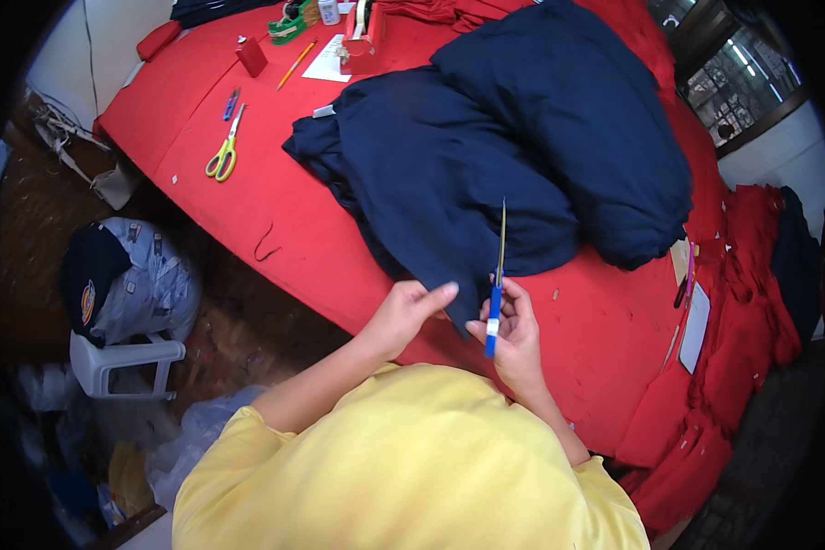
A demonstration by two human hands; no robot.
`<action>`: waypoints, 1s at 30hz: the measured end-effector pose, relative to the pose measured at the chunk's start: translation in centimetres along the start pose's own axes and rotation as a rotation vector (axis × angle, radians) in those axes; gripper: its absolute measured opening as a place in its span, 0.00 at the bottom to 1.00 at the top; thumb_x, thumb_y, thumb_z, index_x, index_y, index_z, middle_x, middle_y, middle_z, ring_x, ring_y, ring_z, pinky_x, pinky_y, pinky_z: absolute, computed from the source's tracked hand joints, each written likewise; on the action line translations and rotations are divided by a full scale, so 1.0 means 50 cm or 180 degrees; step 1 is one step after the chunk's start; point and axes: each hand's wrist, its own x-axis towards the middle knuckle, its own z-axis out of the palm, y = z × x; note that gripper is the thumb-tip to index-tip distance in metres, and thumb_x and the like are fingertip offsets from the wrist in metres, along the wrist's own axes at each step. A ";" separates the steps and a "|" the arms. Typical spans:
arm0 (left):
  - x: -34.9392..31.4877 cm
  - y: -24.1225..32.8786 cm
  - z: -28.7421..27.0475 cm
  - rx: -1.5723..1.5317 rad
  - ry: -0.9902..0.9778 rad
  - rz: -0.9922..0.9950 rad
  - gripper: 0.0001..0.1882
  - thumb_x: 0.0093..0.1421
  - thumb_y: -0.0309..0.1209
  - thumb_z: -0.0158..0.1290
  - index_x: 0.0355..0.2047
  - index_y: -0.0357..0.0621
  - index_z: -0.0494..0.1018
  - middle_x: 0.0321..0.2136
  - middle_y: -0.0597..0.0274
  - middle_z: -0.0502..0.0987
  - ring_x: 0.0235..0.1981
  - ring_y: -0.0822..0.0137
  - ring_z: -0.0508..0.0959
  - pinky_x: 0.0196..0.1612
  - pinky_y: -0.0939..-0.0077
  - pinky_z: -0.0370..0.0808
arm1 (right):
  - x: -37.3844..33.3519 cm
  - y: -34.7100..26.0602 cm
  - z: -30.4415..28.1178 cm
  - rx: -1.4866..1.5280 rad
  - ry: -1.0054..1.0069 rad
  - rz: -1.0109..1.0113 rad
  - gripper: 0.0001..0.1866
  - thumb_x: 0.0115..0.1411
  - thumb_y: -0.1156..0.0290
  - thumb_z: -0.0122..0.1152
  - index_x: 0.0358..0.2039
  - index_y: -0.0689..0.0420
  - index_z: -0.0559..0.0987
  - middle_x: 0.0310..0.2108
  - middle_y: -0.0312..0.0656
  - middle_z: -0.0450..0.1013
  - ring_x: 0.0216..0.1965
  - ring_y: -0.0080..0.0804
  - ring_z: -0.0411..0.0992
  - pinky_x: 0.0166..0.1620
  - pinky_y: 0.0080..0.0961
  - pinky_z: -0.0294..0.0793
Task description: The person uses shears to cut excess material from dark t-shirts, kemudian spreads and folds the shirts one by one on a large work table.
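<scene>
A large navy cloth (431,174), bunched and folded, spreads across the red-covered table and hangs toward me at its near edge. My left hand (405,316) pinches that near edge, thumb on top and fingers mostly hidden. Just to its right, my right hand (515,337) holds blue-handled scissors (494,316), seen edge-on. White tape wraps their handle, and the thin blades point away from me over the cloth. The right thumb and fingertips sit close beside the cloth's corner; whether they also grip it is unclear.
Yellow-green scissors (222,159), blue snips (231,104), a pencil (297,64) and a red tape dispenser (362,41) lie on the red-covered table (321,266). Red garments (752,275) pile along the right. A white stool (124,367) bearing a filled plastic bag stands at left.
</scene>
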 end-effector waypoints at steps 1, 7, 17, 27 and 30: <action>0.019 -0.001 -0.001 -0.0881 0.0199 0.0291 0.18 0.64 0.35 0.51 0.48 0.35 0.71 0.43 0.60 0.76 0.46 0.67 0.75 0.53 0.68 0.70 | -0.002 -0.002 -0.007 0.0044 -0.0130 0.0070 0.37 0.48 0.86 0.64 0.59 0.60 0.60 0.38 0.37 0.65 0.38 0.20 0.66 0.41 0.16 0.70; 0.137 0.139 -0.142 -0.2573 0.0660 0.0985 0.24 0.65 0.42 0.47 0.54 0.35 0.65 0.53 0.52 0.70 0.54 0.57 0.70 0.58 0.60 0.66 | -0.048 -0.048 -0.119 -0.0100 -0.0366 0.0517 0.37 0.43 0.87 0.68 0.56 0.60 0.65 0.35 0.35 0.66 0.35 0.19 0.66 0.40 0.16 0.69; 0.080 0.159 -0.330 -0.2866 0.0847 0.1847 0.30 0.68 0.51 0.33 0.58 0.38 0.61 0.56 0.54 0.67 0.60 0.58 0.63 0.64 0.59 0.55 | -0.112 -0.032 -0.293 -0.0431 0.0439 0.0755 0.41 0.37 0.82 0.72 0.55 0.56 0.66 0.32 0.33 0.65 0.33 0.18 0.65 0.33 0.13 0.65; 0.098 0.154 -0.351 -0.0746 0.1949 0.1332 0.24 0.64 0.50 0.44 0.39 0.40 0.74 0.42 0.59 0.75 0.44 0.63 0.72 0.46 0.66 0.67 | -0.101 -0.058 -0.308 -0.0830 0.0247 0.0818 0.40 0.39 0.85 0.69 0.55 0.59 0.66 0.33 0.34 0.67 0.36 0.20 0.67 0.39 0.16 0.70; 0.122 0.202 -0.406 0.2359 0.2411 0.1289 0.19 0.62 0.44 0.49 0.25 0.42 0.76 0.21 0.58 0.75 0.26 0.64 0.75 0.30 0.68 0.69 | -0.045 -0.130 -0.272 -0.0994 -0.0374 0.0898 0.39 0.39 0.84 0.69 0.55 0.59 0.67 0.34 0.34 0.68 0.37 0.20 0.67 0.40 0.17 0.71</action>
